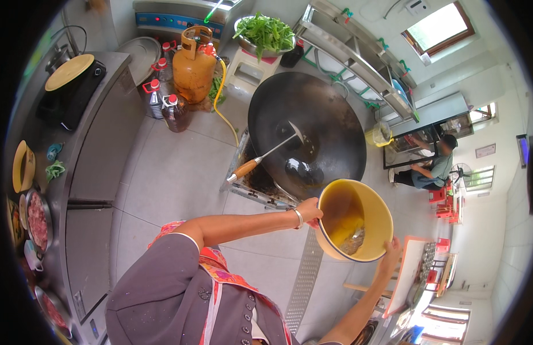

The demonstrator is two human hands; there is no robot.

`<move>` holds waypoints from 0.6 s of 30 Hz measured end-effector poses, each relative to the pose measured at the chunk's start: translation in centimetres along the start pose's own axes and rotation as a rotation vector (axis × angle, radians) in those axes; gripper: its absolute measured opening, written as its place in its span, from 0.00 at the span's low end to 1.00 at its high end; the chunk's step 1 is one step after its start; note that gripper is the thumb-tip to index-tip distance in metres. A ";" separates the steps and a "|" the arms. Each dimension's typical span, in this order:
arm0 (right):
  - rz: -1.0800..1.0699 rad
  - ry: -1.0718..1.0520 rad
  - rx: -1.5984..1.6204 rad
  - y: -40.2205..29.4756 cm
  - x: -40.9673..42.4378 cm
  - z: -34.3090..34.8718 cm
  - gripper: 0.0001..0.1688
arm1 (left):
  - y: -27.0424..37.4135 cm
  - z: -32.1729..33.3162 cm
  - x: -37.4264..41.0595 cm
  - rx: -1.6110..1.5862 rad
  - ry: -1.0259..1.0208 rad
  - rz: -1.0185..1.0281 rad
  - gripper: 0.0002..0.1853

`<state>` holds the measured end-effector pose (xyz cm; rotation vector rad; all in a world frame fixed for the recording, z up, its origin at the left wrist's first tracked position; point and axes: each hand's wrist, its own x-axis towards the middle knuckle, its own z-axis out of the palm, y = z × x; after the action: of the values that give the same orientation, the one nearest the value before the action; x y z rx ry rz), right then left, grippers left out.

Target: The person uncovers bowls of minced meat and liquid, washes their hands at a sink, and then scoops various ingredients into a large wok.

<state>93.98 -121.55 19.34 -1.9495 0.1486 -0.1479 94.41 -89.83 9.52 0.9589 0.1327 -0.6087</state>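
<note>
My left hand (310, 212) grips the near-left rim of a cream enamel basin (380, 207), and my right hand (392, 249) grips its right rim. Brown-yellow liquid (342, 207) lies inside the tilted basin, with darker matter at the lower part that I cannot identify. Just beyond the basin is a large black wok (326, 112) on a burner frame (249, 189). A small pool of shiny liquid (298, 169) rests in the wok. A wok spatula with a wooden handle (245, 169) leans across its left rim, its metal blade down inside.
An orange gas cylinder (193, 71) with a yellow hose stands beside several oil jugs (175, 114). Leafy greens (266, 32) fill a bowl on a white stool (251, 69). A steel counter (87, 112) runs along the left. A metal sink (357, 56) is beyond the wok. Another person (439, 166) sits farther right.
</note>
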 end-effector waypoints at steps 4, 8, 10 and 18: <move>-0.025 0.016 0.064 0.6 -1.6 0.2 0.15 | 1.8 0.5 -1.5 0.094 -0.009 0.085 0.14; -0.064 0.033 0.092 0.6 -2.7 0.1 0.15 | 2.0 0.6 -1.9 0.160 -0.021 0.121 0.14; -0.088 0.052 0.107 -0.7 -3.6 0.7 0.15 | 2.9 0.9 -3.3 0.201 -0.023 0.136 0.15; -0.124 0.109 0.172 -4.8 -7.6 2.8 0.15 | 5.0 0.4 -10.4 0.206 -0.055 0.277 0.19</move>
<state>87.12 -115.95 22.47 -1.7799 0.0835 -0.3379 88.46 -83.61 17.19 1.1351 -0.1131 -0.3972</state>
